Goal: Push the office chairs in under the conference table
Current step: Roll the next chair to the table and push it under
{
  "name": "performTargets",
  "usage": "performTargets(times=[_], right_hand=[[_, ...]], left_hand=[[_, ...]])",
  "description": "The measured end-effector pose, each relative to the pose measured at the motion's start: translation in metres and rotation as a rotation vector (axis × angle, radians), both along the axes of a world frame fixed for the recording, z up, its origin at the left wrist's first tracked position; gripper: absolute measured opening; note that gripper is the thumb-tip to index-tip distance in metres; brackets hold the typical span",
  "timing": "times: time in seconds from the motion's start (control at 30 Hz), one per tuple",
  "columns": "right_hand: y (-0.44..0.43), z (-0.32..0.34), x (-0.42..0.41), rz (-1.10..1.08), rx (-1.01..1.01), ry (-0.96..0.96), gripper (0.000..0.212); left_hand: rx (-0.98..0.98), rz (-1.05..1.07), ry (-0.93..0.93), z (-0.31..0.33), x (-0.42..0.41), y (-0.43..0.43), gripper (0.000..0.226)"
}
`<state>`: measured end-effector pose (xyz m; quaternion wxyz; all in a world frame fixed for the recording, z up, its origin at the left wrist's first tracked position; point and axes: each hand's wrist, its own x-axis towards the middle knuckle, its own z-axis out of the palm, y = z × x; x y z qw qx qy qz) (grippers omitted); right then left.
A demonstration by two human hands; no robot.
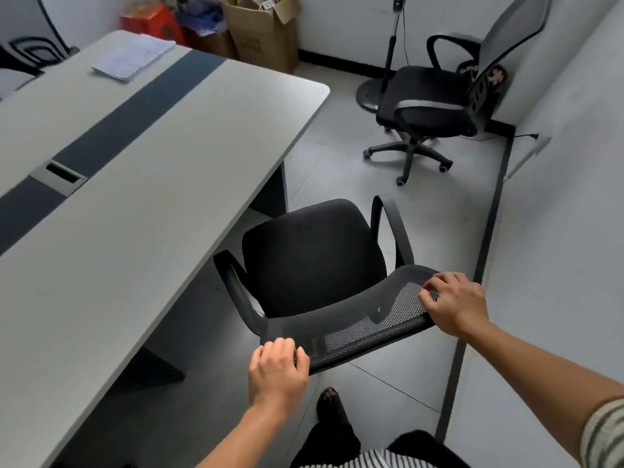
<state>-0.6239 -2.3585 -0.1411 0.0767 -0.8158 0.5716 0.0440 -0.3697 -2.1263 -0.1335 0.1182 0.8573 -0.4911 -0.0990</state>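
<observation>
A black office chair (310,255) with a mesh back stands right in front of me, its seat facing the long grey conference table (141,184) on the left. The seat's front edge is just beside the table's edge. My left hand (278,373) grips the left end of the chair's back rim. My right hand (454,304) holds the right end of the same rim. A second black office chair (429,96) stands apart in the far right corner, well away from the table.
A fan stand (388,69) rises next to the far chair. Cardboard boxes (263,28) sit against the back wall. A stack of papers (133,57) lies on the table's far end. A white wall (557,231) runs close on the right. My foot (332,405) is behind the chair.
</observation>
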Motion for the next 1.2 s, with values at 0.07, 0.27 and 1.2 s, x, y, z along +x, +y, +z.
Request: performTargets(times=[0.07, 0.27, 1.2], right_hand=[[-0.026, 0.003, 0.012, 0.064, 0.039, 0.031, 0.048], [-0.092, 0.005, 0.051, 0.218, 0.048, 0.031, 0.051], [-0.31, 0.005, 0.264, 0.995, 0.082, -0.031, 0.053]], left_hand=[[0.023, 0.017, 0.003, -0.002, 0.004, -0.012, 0.026], [0.028, 0.132, -0.04, -0.002, 0.007, -0.049, 0.026], [0.121, 0.975, -0.003, 0.01, -0.048, -0.21, 0.031]])
